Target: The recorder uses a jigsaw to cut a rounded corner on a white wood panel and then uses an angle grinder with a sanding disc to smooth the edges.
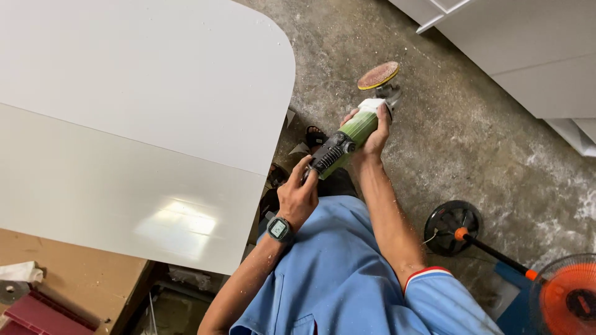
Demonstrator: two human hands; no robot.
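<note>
The person is holding a green angle grinder (347, 138) in both hands, out over the concrete floor (472, 130) just beside the rounded corner of the white panel (143, 124). The right hand (371, 127) is wrapping its grip closed around the front of the body, right behind the head, while the left hand (299, 193), wearing a wristwatch (279, 229), is closing its grip on the black ribbed rear end of the grinder. The tool's long axis is running diagonally away from the person's blue shirt, rear end nearest the body and the worn reddish sanding disc (378, 75) at the far tip, facing upward and touching nothing. The right hand is the nearer one to the disc. Farther from the panel, an orange fan (568, 301) is standing on the floor.
</note>
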